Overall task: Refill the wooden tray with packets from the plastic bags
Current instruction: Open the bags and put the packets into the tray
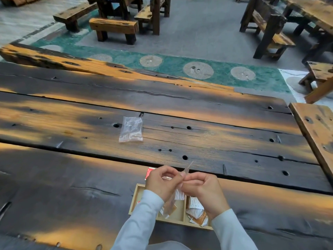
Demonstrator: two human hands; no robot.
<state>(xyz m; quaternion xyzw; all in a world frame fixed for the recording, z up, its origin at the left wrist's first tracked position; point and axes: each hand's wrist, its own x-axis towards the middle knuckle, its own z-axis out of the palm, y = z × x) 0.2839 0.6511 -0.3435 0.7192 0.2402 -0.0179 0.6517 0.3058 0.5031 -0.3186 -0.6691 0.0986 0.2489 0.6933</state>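
Plastic bag (pixel 187 170), thin, clear and crinkled, is pinched at its upper end between both hands. The left hand (pixel 162 183) has its fingers curled onto it, and the right hand (pixel 201 188) nips it between thumb and fingers, the knuckles of the two almost touching. A narrow tip of the plastic bag sticks up past the fingers, and the rest hangs down under the grip.

Straight below the grip lies the wooden tray (pixel 134 198), pale, shallow and rectangular, split by thin walls into compartments. Small flat packets (pixel 196 212), white and orange, lie heaped in the compartment under the right wrist. A few more show where the bag hangs into the middle one, though whether they are inside the bag cannot be told. The left sleeve (pixel 144 213) covers most of the compartment on that side.

Just beyond the left hand, a red packet (pixel 149 173) peeks out, partly hidden by the knuckles. Farther beyond the grip and a little to its left, well apart, a second bag (pixel 131 129) lies flat on the table (pixel 234 141), a top of rough, dark, charred planks with orange patches, cracks and round holes. Heavy wooden benches (pixel 113 27) stand on the floor past it.
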